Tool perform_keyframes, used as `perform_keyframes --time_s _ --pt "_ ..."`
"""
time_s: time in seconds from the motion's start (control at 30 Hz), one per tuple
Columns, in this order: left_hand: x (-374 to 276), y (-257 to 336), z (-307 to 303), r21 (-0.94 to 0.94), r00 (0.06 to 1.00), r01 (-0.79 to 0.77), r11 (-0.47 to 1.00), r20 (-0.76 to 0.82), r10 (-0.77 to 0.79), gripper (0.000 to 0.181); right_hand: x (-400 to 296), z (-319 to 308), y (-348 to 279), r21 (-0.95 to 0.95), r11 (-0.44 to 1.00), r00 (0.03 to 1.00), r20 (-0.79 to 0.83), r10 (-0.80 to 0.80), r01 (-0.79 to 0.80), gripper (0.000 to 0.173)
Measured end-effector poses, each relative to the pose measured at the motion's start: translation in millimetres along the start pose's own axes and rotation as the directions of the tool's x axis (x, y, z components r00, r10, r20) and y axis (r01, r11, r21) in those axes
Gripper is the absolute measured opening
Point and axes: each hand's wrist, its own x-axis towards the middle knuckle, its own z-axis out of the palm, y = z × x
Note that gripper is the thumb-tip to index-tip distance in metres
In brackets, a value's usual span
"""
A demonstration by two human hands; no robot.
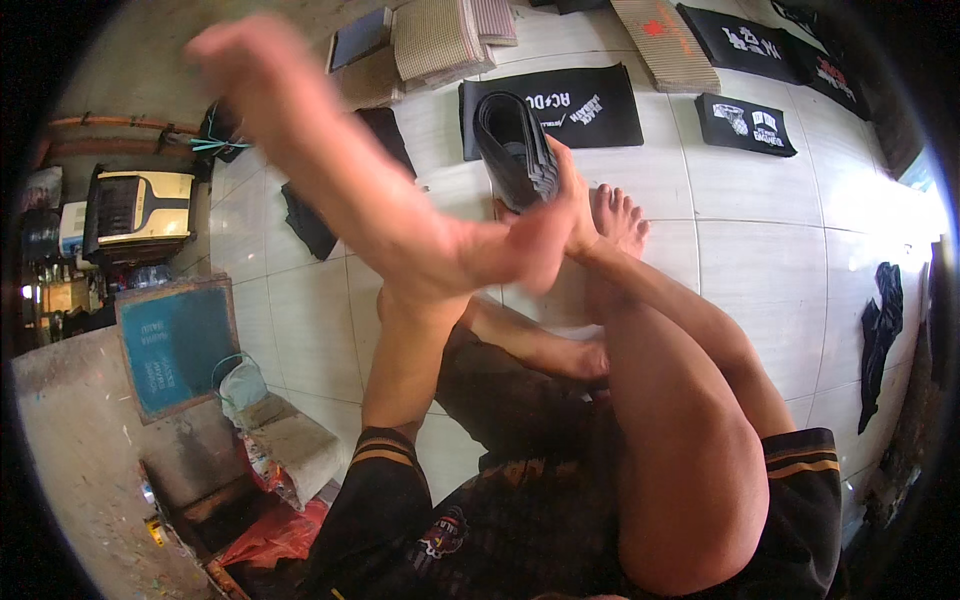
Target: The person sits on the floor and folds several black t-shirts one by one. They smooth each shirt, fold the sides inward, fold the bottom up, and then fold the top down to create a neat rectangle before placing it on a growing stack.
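Note:
Near the camera, my left hand (375,202) is raised and blurred, its fingers stretched to the upper left and its thumb apart to the right; nothing shows in it. My right hand (570,196) grips the right side of a bent stack of dark fabric pieces (484,142), curved into a loop with layered edges. Behind that stack, a flat black printed fabric piece (611,90) with white lettering lies on the tiled floor. A bare foot (619,217) is just right of my right hand. My left hand covers part of the floor and some black fabric.
Several ribbed mats (435,41) and a long striped mat (667,45) lie at the back. A black printed piece (746,127) is to the right, with crumpled black cloth (881,337) farther right. A blue screen-printing frame (176,345) leans at left, near a worn block (292,442).

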Motion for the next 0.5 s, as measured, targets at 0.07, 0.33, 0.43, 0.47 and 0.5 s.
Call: perform_keyframes --time_s 0.07,0.33,0.43,0.47,0.5 --pt "-22.2 5.5 13.0 0.25 0.892 0.148 0.957 0.383 -0.239 0.122 -5.7 -0.4 3.2 -0.107 0.994 0.998 -0.051 0.025 -0.031 0.098" --pt "-6.2 11.5 -5.3 0.267 0.921 0.199 0.943 0.279 -0.273 0.123 -2.5 -2.8 15.2 -0.092 0.988 0.992 -0.019 -0.125 0.122 0.102" --pt "-17.3 12.7 9.2 0.31 0.782 0.206 0.928 0.518 -0.347 0.125 4.6 -8.4 17.6 -0.132 0.971 0.98 -0.01 -0.201 0.198 0.103" --pt "-19.0 11.1 3.6 0.199 0.854 0.293 0.935 0.385 -0.35 0.125 6.8 -11.7 17.2 -0.116 0.98 0.986 -0.009 -0.166 0.164 0.103" --pt "-17.3 11.3 -6.6 0.071 0.893 0.365 0.928 0.255 -0.371 0.125 2.8 -11.9 11.4 -0.096 0.989 0.993 -0.008 -0.115 0.114 0.104"
